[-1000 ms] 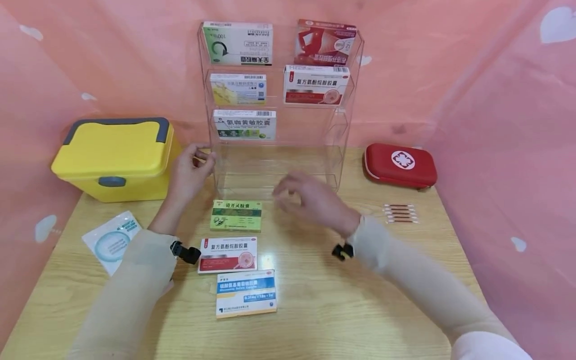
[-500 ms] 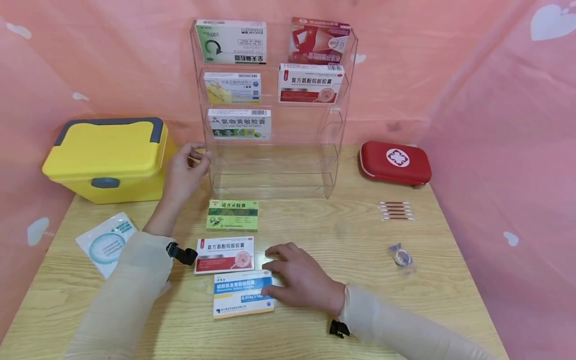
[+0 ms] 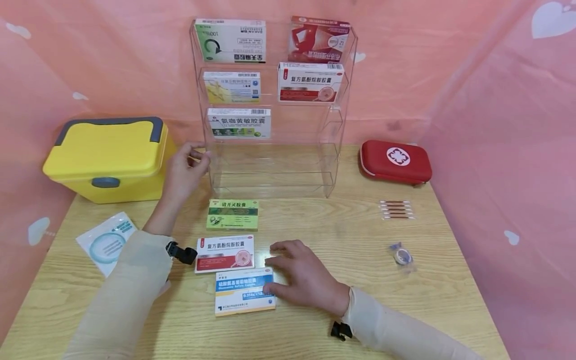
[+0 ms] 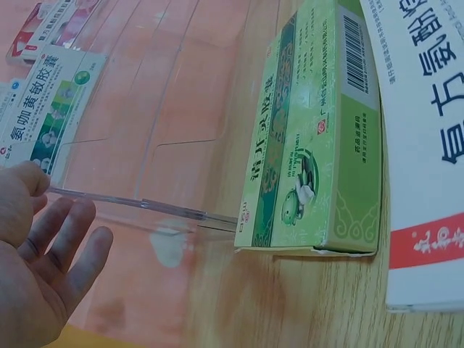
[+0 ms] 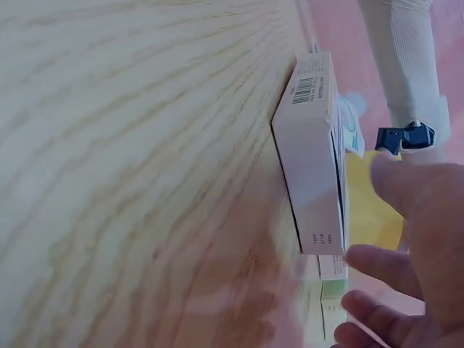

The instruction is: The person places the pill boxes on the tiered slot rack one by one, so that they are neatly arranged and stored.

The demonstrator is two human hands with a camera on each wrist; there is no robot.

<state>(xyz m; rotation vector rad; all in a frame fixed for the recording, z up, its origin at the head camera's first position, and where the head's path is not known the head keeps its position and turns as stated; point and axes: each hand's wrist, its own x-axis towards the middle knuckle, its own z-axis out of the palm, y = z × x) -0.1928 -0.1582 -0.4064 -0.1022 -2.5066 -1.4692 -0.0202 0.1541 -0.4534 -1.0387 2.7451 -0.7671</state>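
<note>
A blue-and-white medicine box [image 3: 245, 297] lies flat near the table's front; it also shows end-on in the right wrist view [image 5: 312, 167]. My right hand [image 3: 275, 275] rests beside its right end, thumb on the box, spread fingers at its far corner [image 5: 377, 217]. Behind it lie a red-and-white box [image 3: 225, 254] and a green box [image 3: 232, 215]. My left hand [image 3: 200, 152] holds the left side wall of the clear acrylic rack [image 3: 274, 167], thumb and fingers on either side of the panel [image 4: 65, 210]. The green box [image 4: 319, 152] lies just in front of the rack.
The rack's upper shelves hold several medicine boxes; its two lowest shelves hold nothing. A yellow case [image 3: 108, 157] stands at the left, with a mask packet [image 3: 106, 242] in front of it. At the right are a red first-aid pouch [image 3: 395, 161], cotton swabs [image 3: 397, 210] and a wrapped tape roll [image 3: 402, 256].
My right hand came down from in front of the rack to the blue-and-white box and has since shifted only slightly. The left hand has stayed on the rack.
</note>
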